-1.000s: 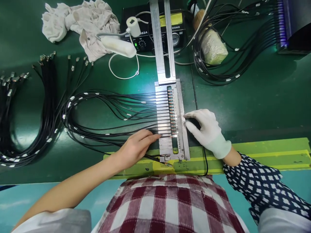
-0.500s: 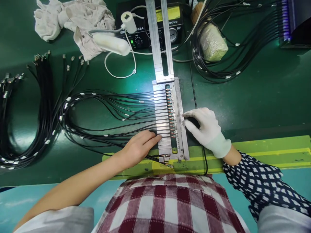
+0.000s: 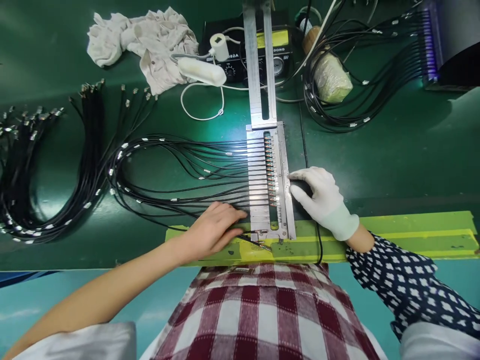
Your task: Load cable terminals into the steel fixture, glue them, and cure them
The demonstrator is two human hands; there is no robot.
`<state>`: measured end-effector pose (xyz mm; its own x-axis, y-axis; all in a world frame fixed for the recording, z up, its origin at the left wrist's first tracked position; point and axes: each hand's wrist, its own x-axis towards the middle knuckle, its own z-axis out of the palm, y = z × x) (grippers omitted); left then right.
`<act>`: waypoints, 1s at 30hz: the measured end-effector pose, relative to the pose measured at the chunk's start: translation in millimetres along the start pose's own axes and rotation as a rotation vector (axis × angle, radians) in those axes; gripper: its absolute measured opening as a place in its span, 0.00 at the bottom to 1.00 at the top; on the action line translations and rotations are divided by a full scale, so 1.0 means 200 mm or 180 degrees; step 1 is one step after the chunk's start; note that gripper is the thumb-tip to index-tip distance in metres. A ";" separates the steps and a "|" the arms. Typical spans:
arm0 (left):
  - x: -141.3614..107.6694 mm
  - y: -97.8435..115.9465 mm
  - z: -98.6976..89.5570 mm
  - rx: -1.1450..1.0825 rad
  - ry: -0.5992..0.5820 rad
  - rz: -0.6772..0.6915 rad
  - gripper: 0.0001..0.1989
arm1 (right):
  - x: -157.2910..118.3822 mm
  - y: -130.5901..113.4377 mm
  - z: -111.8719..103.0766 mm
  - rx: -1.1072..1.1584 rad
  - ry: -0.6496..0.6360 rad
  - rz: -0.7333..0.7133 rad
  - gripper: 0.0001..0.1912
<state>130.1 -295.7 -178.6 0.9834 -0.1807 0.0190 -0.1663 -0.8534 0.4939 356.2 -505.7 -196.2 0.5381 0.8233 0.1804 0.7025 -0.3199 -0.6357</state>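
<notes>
At far left, a thick bundle of black cables (image 3: 22, 175) is running out past the picture's edge, its connector tips crowding too closely to count. Farther back, a crumpled pale cloth (image 3: 161, 50) is lying on the green table (image 3: 180, 117). Looped cables (image 3: 117, 182) are curving round and spreading rightward to the metal fixture (image 3: 259, 220), where they are lying side by side with their ends over its slot; the tiny connectors are blurring together.

The bare left hand (image 3: 213, 230) is hovering or resting palm down over the lowest cables, just beside the fixture's left edge. Its fingers are bending loosely and its thumb is standing apart from the forefinger; I'm not able to tell whether a cable is lying under the palm. Behind, a slotted metal bar (image 3: 255, 75) is hiding part of a black control box (image 3: 232, 72), breaking up its lettering.

The gloved right hand (image 3: 320, 197) is keeping thumb and forefinger slightly parted, the forefinger touching the fixture's right edge, while its other fingers are curling out of sight. Farther right, coiled cables (image 3: 314, 107) are partly circling a wrapped block (image 3: 333, 82) and leading to a dark machine (image 3: 455, 37), which the frame is cutting off.
</notes>
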 end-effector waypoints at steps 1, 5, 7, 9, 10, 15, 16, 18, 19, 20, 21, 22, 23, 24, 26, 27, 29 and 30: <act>-0.02 0.01 -0.02 -0.0129 -0.0156 -0.0038 0.10 | -0.01 0.00 0.00 -0.0002 -0.0002 -0.0026 0.08; -0.07 0.01 -0.07 -0.0457 -0.0370 -0.0165 0.08 | -0.01 0.00 0.00 -0.0030 0.0021 0.0003 0.08; -0.06 0.01 -0.08 -0.0676 -0.0135 -0.0183 0.06 | -0.01 0.00 0.01 -0.0015 0.0029 0.0005 0.08; -0.03 0.00 -0.07 -0.0714 0.0231 -0.0141 0.04 | -0.01 0.00 0.01 -0.0004 0.0041 -0.0008 0.08; -0.02 0.00 -0.06 -0.0643 0.0411 -0.0088 0.05 | -0.01 0.00 0.01 -0.0007 0.0044 -0.0011 0.08; 0.09 0.01 0.01 0.0105 0.0823 0.0375 0.09 | -0.01 0.01 0.01 -0.0016 0.0036 0.0013 0.08; 0.11 0.02 0.02 0.0285 0.0832 0.0451 0.10 | -0.01 0.01 0.01 -0.0014 0.0039 0.0022 0.08; 0.14 0.03 0.02 0.0675 0.0813 0.0582 0.10 | -0.01 0.01 0.01 -0.0005 0.0033 0.0041 0.08; 0.15 0.04 0.02 0.0862 0.0803 0.0640 0.10 | -0.01 0.01 0.01 0.0000 0.0031 0.0049 0.08; 0.16 0.04 0.02 0.1017 0.0805 0.0700 0.10 | -0.01 0.01 0.01 0.0008 0.0027 0.0053 0.08; 0.16 0.04 0.01 0.1128 0.0808 0.0759 0.10 | -0.01 0.01 0.01 0.0013 0.0017 0.0056 0.08; 0.17 0.05 0.00 0.1197 0.0811 0.0808 0.10 | 0.00 0.01 0.01 0.0013 0.0014 0.0064 0.08; 0.17 0.05 0.00 0.1242 0.0813 0.0846 0.10 | 0.00 0.01 0.01 0.0013 0.0011 0.0071 0.08; 0.18 0.05 -0.01 0.1265 0.0812 0.0879 0.10 | 0.00 0.01 0.00 0.0013 0.0009 0.0076 0.08; 0.18 0.05 -0.01 0.1271 0.0829 0.0919 0.10 | 0.00 0.01 0.00 0.0018 0.0004 0.0089 0.08; 0.18 0.05 -0.02 0.1255 0.0856 0.0931 0.10 | 0.00 0.01 0.00 0.0025 0.0005 0.0095 0.08; 0.19 0.05 -0.02 0.1220 0.0898 0.0982 0.10 | 0.00 0.00 0.00 0.0048 0.0001 0.0108 0.08; 0.20 0.05 -0.03 0.1214 0.0899 0.1018 0.11 | 0.00 0.00 0.00 0.0058 0.0000 0.0116 0.09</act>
<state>167.7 -308.9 -168.3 0.8524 -0.3660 0.3735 -0.4219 -0.9033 0.0778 356.4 -506.4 -196.0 0.5633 0.8112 0.1568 0.6738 -0.3412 -0.6555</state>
